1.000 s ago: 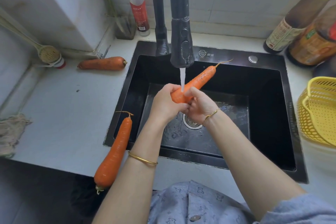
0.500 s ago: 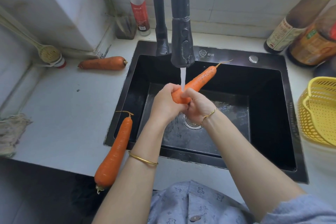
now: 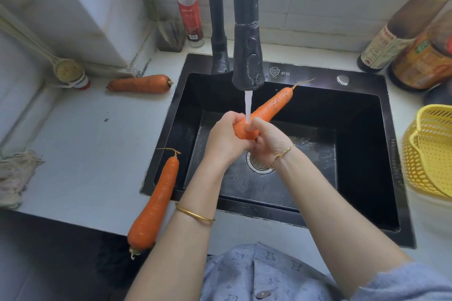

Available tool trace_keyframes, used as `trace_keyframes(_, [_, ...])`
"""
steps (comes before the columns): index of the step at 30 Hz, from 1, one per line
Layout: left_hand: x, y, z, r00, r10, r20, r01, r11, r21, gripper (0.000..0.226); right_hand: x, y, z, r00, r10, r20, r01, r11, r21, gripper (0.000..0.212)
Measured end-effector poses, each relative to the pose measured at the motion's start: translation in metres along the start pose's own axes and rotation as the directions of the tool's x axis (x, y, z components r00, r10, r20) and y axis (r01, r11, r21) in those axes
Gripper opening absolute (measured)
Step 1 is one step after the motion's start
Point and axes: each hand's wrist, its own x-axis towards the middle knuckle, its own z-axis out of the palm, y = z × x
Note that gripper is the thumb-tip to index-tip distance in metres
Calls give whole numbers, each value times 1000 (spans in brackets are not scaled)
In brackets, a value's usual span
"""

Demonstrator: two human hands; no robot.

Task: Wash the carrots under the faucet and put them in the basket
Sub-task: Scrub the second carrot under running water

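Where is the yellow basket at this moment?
In the head view, the yellow basket stands at the right edge, just right of the black sink.

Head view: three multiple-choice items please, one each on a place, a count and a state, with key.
1. Where does the yellow perforated plastic basket stand relative to the black rectangular sink? A) left B) inside C) right
2. How many orange carrots show? A) two B) three C) four
3. The black pull-down faucet is: A) running B) off C) hidden

C: it stands past the sink's right rim.
B: held carrot, rear-left carrot, front-left carrot across the sink's corner.
A: water falls onto the held carrot, which the left hand and right hand grip.
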Motion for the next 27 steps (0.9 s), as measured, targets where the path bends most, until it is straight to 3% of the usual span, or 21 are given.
trace_keyframes(3, [0,-2,-3,999,-32,18,33,997,-76,56,-2,-3,-9,1000,-3,11,3,1000,3,56])
trace_keyframes(7, [-1,-4,-8,992,-78,95,98,971,-220,52,0,-12,-20,998,-38,-49,44,992,117,24])
trace_keyframes(9, [-1,-6,-8,982,-126,139,162,941,-298,46,2,-14,-22,994,-72,-84,82,988,130,20])
trace_keyframes(12, [-1,-7,-3,957,-203,207,266,900,-345,40,4,-9,-19,986,-138,-91,138,990,-1,21])
trace_keyframes(16, [1,0,3,932,-306,195,347,908,-235,32,3,-2,-16,977,-213,-35,203,962,-182,19])
trace_keyframes(20, [7,-5,5,934,-321,155,339,935,-105,51,4,7,-11,972,-233,17,225,916,-332,15])
trace_keyframes(23, [8,-11,5,927,-339,159,353,933,-74,52,1,7,-5,969,-246,3,229,895,-383,18])
trace_keyframes(27, [7,-18,6,934,-318,165,356,876,-326,58,-2,5,-6,970,-243,-28,201,858,-472,19])
